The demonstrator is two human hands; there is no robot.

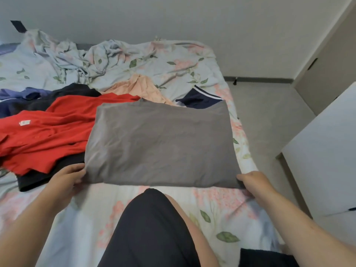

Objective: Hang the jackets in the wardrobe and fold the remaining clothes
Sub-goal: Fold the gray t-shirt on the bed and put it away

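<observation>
Grey shirt half folded, held at its two near corners.
The left hand and right hand pinch the grey shirt on the bed; lifting it unevenly could undo the fold or drag the red shirt beside it.

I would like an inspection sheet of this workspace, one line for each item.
Surface: bed with floral sheet, rumpled at the far end.
Job's things: grey garment, folded to a rectangle; red shirt, peach garment, navy garment and dark clothes lie unfolded.
Clutter: nothing seen.
Grippers: left hand and right hand each grip a near corner of the grey garment.
Cables: nothing seen.
Surroundings: white furniture at right, wall behind.
</observation>
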